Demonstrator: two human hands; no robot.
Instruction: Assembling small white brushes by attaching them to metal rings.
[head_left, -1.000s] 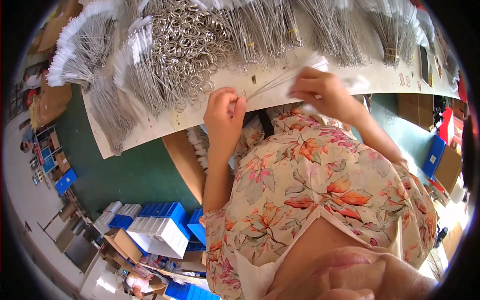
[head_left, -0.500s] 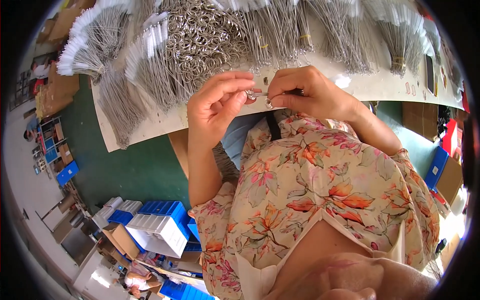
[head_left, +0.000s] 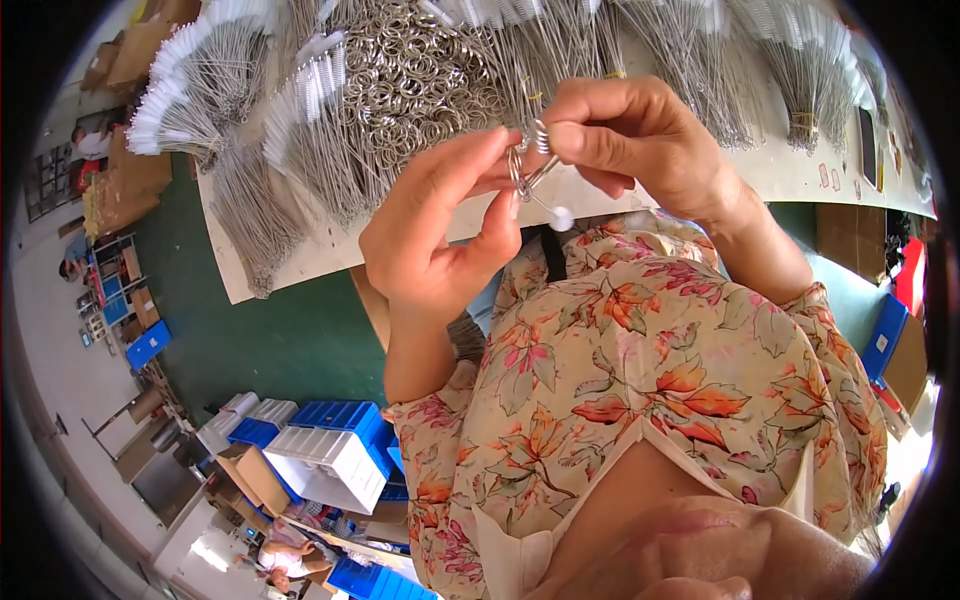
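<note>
Above the near edge of the table, my two hands meet over small shiny metal parts. My left hand [head_left: 435,225] pinches a silver split ring [head_left: 516,172] between thumb and fingertips. My right hand [head_left: 640,140] has its thumb and forefinger closed on a small coiled metal piece [head_left: 541,138], right beside the ring. Thin metal wires slant between the two hands. A wire with a white rounded tip [head_left: 562,218] hangs below them. How these parts are joined is too small to make out.
Across the table [head_left: 330,255] lies a heap of silver rings [head_left: 415,85]. Bundles of thin wire brushes with white bristles [head_left: 205,80] lie around it. A dark phone-like slab [head_left: 870,150] rests at right. Blue and white crates [head_left: 325,465] stand on the green floor at left.
My right hand has lifted toward the far side and opened its lower fingers somewhat. My left hand has turned, its fingers spread wider. The white-tipped wire now shows below the hands.
</note>
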